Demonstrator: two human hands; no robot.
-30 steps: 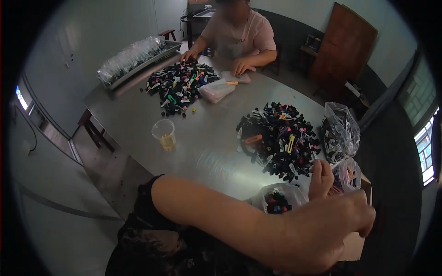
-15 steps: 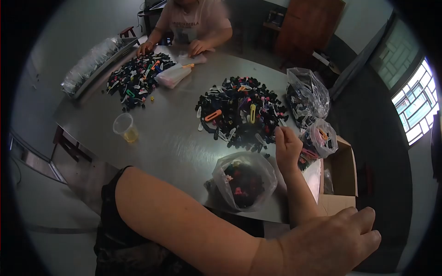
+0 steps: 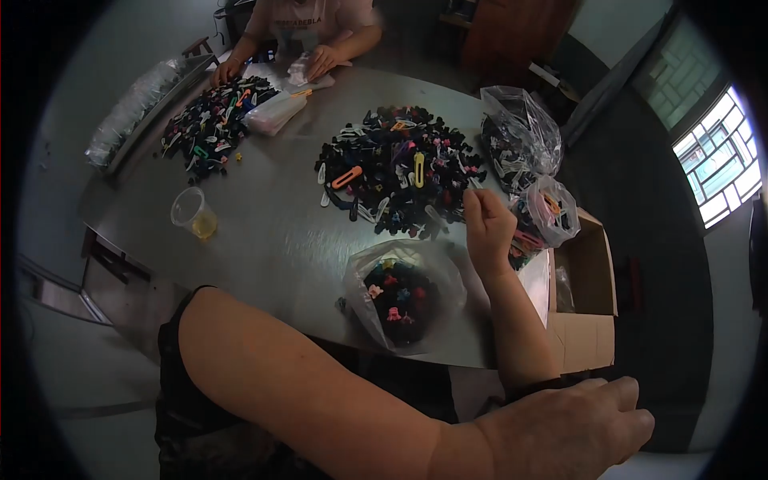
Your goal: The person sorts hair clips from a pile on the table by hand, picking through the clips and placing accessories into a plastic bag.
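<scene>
My right hand (image 3: pixel 490 228) is raised in a closed fist beside the near right side of a pile of hair clips (image 3: pixel 400 172); nothing sticks out of it. My left arm crosses in front of my body, bringing my left hand (image 3: pixel 572 428) over my right arm near the elbow. Its fingers are bent, with the fingertips hidden, and whether they touch the arm is unclear. Between my arms stands an open clear plastic bag (image 3: pixel 364 300) of small dark and coloured claw clips. The pile mixes black, white, orange and yellow clips.
Across the metal table (image 3: pixel 264 204), a person (image 3: pixel 304 24) has one hand at another clip pile (image 3: pixel 208 120) and the other on plastic bags. A plastic cup (image 3: pixel 192 212) with yellow liquid stands left. Filled bags (image 3: pixel 524 132) and a cardboard box (image 3: pixel 584 264) are right.
The view has shifted, so the table's things appear slightly higher and further left. Both my hands keep nearly the same pose. Across the table, the person's hand has lifted some plastic.
</scene>
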